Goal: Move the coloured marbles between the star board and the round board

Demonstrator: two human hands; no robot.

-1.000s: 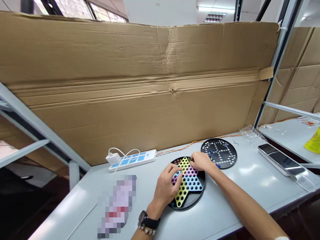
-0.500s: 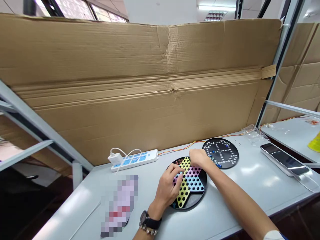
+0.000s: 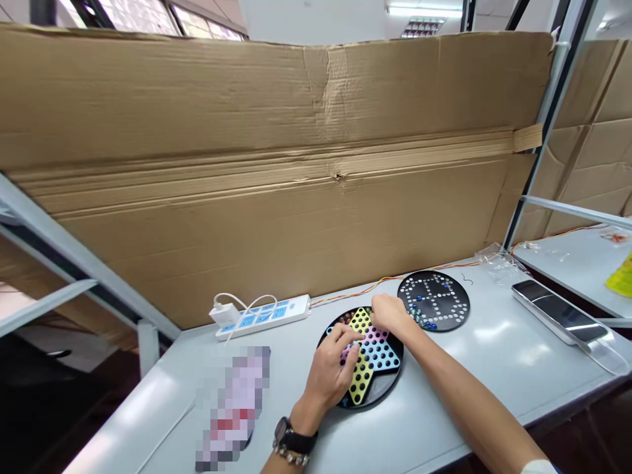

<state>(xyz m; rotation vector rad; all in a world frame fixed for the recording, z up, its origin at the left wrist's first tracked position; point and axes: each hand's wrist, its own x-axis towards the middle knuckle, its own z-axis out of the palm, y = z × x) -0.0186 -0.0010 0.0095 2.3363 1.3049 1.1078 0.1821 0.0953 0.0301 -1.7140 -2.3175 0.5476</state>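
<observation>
A round black Chinese checkers board (image 3: 388, 390) lies on the table, its star of holes coloured yellow, pink and light blue. Over its left half is my left hand (image 3: 332, 365), fingers bent and thumb apart from them, with nothing visible between. My right hand (image 3: 389, 315) reaches to the board's far side, fingers curled down and pointing away, so their tips and anything in them are hidden. Dark marbles (image 3: 344, 318) sit in the far left part of the board. Behind it on the right lies a round black lid (image 3: 451, 306) with white dots and several blue marbles (image 3: 428, 325).
A white power strip (image 3: 291, 307) with a plugged-in charger (image 3: 224, 315) stands at the back left. A blurred pinkish item (image 3: 237, 401) lies at left. A phone (image 3: 557, 309) lies at right, near clear plastic wrap (image 3: 498, 263). Cardboard (image 3: 276, 243) walls off the back.
The whole view has shifted slightly. My right hand has hardly moved at the board's far side, and my left hand stays over the left half.
</observation>
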